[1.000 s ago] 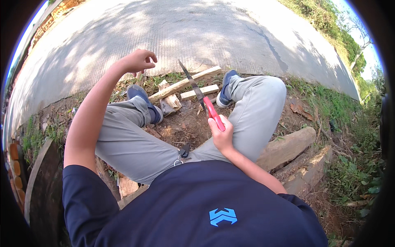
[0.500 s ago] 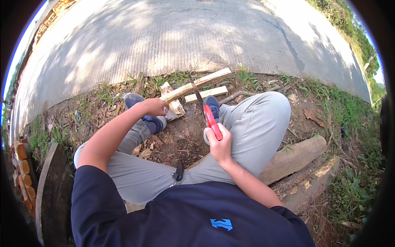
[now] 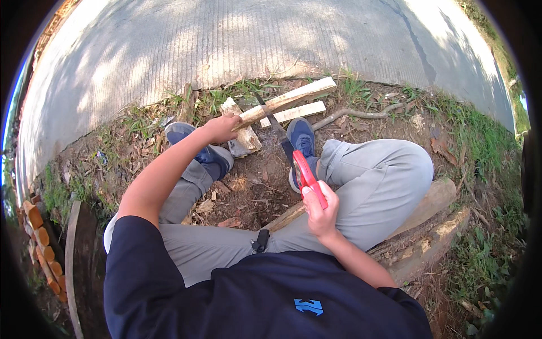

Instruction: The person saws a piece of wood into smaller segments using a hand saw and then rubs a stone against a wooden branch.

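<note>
My right hand (image 3: 322,212) is wrapped round the red handle of a hand saw (image 3: 282,137). The saw's dark blade lies across a long wooden stick (image 3: 299,96), with its tip showing past the far side. At the near left end of that stick, my left hand (image 3: 223,129) grips it and holds it down over a rough wood block (image 3: 246,140). Part of the left fingers is hidden behind the hand. A shorter pale wood strip (image 3: 293,113) lies on the ground just in front of my right shoe (image 3: 302,138).
Beyond the grass strip runs a grooved concrete road (image 3: 243,45). A crooked branch (image 3: 361,113) lies to the right. Thick logs (image 3: 432,203) lie beside my right knee, and stacked cut wood (image 3: 42,243) stands at the far left. My left shoe (image 3: 212,155) rests near the block.
The saw has been drawn back toward me, so more blade shows between stick and handle. My left hand keeps its grip on the stick. The whole view has shifted slightly.
</note>
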`<action>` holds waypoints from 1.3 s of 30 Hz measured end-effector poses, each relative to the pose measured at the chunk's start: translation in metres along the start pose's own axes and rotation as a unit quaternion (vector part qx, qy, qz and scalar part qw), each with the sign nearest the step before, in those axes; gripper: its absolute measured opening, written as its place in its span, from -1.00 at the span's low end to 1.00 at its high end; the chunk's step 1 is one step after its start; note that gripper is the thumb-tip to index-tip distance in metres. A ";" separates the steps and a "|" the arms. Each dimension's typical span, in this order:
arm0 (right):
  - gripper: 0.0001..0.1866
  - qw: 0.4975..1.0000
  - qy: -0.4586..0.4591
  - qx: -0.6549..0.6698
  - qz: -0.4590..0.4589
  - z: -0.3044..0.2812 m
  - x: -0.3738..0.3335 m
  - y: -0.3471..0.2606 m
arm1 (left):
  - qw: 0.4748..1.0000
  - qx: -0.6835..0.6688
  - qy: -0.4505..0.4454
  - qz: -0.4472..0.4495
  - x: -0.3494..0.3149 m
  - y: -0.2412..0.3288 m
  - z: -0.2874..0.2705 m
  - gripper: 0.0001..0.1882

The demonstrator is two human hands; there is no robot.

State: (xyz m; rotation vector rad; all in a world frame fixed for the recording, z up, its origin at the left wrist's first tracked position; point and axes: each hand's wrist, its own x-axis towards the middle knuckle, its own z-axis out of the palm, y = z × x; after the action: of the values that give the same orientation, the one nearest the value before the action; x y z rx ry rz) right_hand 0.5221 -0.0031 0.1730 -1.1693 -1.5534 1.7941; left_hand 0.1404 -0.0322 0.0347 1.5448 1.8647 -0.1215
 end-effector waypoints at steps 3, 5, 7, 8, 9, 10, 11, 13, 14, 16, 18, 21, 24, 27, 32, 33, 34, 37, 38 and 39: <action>-0.73 0.997 -0.006 0.043 -0.064 -0.035 0.020 -0.078 | 0.999 0.020 -0.034 0.013 -0.006 0.003 -0.014 -0.43; -0.65 0.972 0.026 -0.096 -0.215 -0.086 0.053 -0.135 | 0.999 0.012 -0.044 0.015 -0.022 -0.016 -0.027 -0.43; -0.65 0.950 0.029 -0.168 -0.262 -0.146 0.088 -0.194 | 0.998 0.032 -0.055 0.020 -0.028 -0.016 -0.052 -0.45; -0.67 0.932 0.035 -0.235 -0.272 -0.175 0.104 -0.217 | 0.997 0.055 -0.043 0.030 -0.025 -0.015 -0.066 -0.45; -0.68 0.914 0.037 -0.292 -0.278 -0.197 0.124 -0.229 | 0.996 0.081 -0.035 0.029 -0.031 -0.019 -0.079 -0.46; -0.69 0.904 0.040 -0.316 -0.286 -0.212 0.157 -0.213 | 0.996 0.079 -0.029 -0.007 -0.049 -0.025 -0.095 -0.47; -0.70 0.888 0.051 -0.352 -0.293 -0.222 0.182 -0.196 | 0.997 0.072 -0.018 -0.028 -0.058 -0.028 -0.112 -0.47; -0.71 0.873 0.051 -0.417 -0.248 -0.224 0.227 -0.149 | 0.996 0.054 0.004 -0.073 -0.087 -0.047 -0.139 -0.48; -0.72 0.830 0.079 -0.475 -0.282 -0.228 0.250 -0.104 | 0.995 0.047 0.024 -0.081 -0.101 -0.056 -0.148 -0.49; -0.75 0.744 0.115 -0.568 -0.332 -0.229 0.286 -0.011 | 0.991 0.024 0.055 -0.121 -0.134 -0.061 -0.167 -0.50; -0.77 0.701 0.123 -0.620 -0.329 -0.218 0.294 0.063 | 0.984 0.007 0.070 -0.166 -0.170 -0.061 -0.181 -0.52; -0.76 0.691 0.096 -0.662 -0.275 -0.197 0.301 0.162 | 0.967 -0.050 0.132 -0.214 -0.223 -0.079 -0.168 -0.55; -0.74 0.675 0.050 -0.705 -0.213 -0.188 0.306 0.238 | 0.942 -0.131 0.198 -0.239 -0.248 -0.102 -0.130 -0.59; -0.72 0.678 0.089 -0.709 -0.171 -0.189 0.301 0.277 | 0.909 -0.225 0.255 -0.239 -0.230 -0.120 -0.069 -0.68; -0.70 0.742 0.153 -0.626 -0.187 -0.137 0.295 0.258 | 0.906 -0.136 0.341 -0.210 -0.144 -0.125 0.014 -0.81; -0.70 0.762 0.135 -0.599 -0.206 -0.109 0.294 0.230 | 0.889 -0.143 0.388 -0.194 -0.137 -0.126 0.021 -0.87; -0.70 0.776 0.124 -0.577 -0.222 -0.086 0.294 0.191 | 0.877 -0.115 0.431 -0.180 -0.121 -0.115 0.016 -0.87; -0.81 0.894 -0.144 -0.382 -0.185 -0.032 0.301 0.136 | 0.878 -0.141 0.444 -0.114 -0.084 -0.088 -0.011 -0.84; -0.85 0.893 -0.252 -0.348 -0.135 -0.015 0.301 0.136 | 0.883 -0.167 0.428 -0.091 -0.072 -0.081 -0.016 -0.82; -0.81 0.865 -0.353 -0.348 -0.071 0.008 0.302 0.131 | 0.906 -0.184 0.373 -0.084 -0.065 -0.073 -0.025 -0.79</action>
State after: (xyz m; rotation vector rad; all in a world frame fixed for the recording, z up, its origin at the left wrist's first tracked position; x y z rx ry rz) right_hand 0.3820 0.2071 -0.0384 -0.6138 -2.7998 1.6848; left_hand 0.0669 -0.0939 0.0644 1.2413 2.4114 0.8106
